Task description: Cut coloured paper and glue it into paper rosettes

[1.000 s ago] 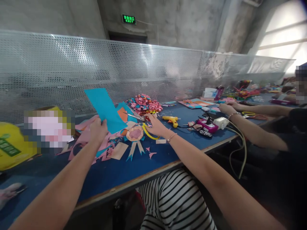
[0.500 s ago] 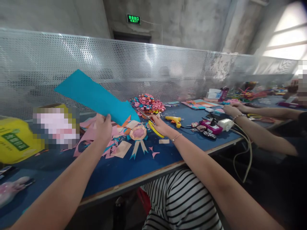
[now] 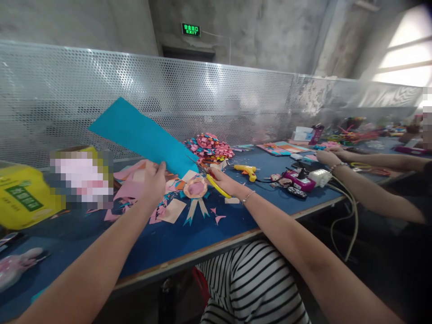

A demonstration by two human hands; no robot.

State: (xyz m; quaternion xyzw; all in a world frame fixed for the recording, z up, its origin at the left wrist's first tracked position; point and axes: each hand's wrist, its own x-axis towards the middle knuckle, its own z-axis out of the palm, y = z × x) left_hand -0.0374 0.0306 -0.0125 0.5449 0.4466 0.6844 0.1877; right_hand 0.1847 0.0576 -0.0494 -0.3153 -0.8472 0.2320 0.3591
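Swung right over, that blue paper sheet: a second ago it stood up steeper, and now it's stretched out on a long slant from upper left down to lower right, with its low end over by the blades. Plain, flat, solid bright blue, straight edges where I can see them, held up above the worktable. The person's left hand is pinched on its lower edge, thumb across the face.

Next size down, the yellow-handled scissors: fingers of the right hand are wrapped round the handles, blades pointing up-left at the sheet's low end. Can't tell from here if they've bitten into the paper.

Quick headcount, biggest first: one perforated metal partition along the back, one yellow bag way over on the left, one heap of pink, blue and orange paper pieces just behind the scissors, one paper rosette with two blue-tipped tails lying near the right hand, one yellow glue gun beyond that hand, and two little pink scraps right of the tails.
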